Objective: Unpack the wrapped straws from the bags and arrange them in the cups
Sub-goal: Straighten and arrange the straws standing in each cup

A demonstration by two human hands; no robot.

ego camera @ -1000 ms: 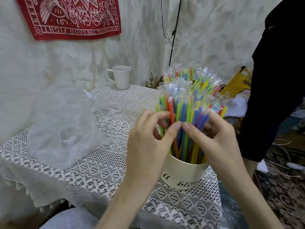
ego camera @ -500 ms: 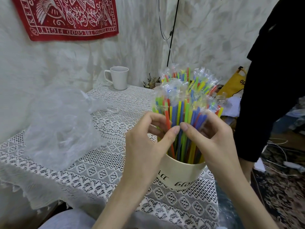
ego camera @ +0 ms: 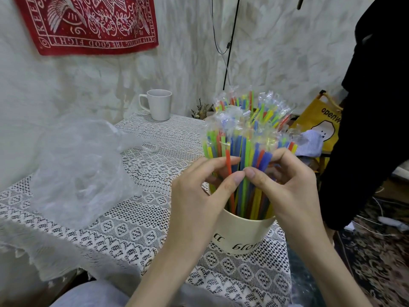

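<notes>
A cream cup (ego camera: 245, 235) with dark lettering stands on the lace-covered table (ego camera: 137, 220), near its right edge. A thick bunch of wrapped straws (ego camera: 245, 138) in green, blue, yellow, orange and red stands upright in it, clear wrapper tips fanning out on top. My left hand (ego camera: 194, 196) grips the bunch from the left, fingers curled round an orange straw. From the right my right hand (ego camera: 287, 185) grips the same bunch. The two thumbs meet in front of the straws. A crumpled clear plastic bag (ego camera: 81, 169) lies to the left.
A white mug (ego camera: 159, 107) stands at the table's far edge by the wall. A person in black (ego camera: 371, 120) stands close on the right. Behind the straws sit a yellow bag (ego camera: 318, 122) and a striped cloth. Cables lie on the patterned rug at right.
Both hands have stayed clasped round the straw bunch, shifting only slightly; the thumbs have come together in front. The view has drifted a little.
</notes>
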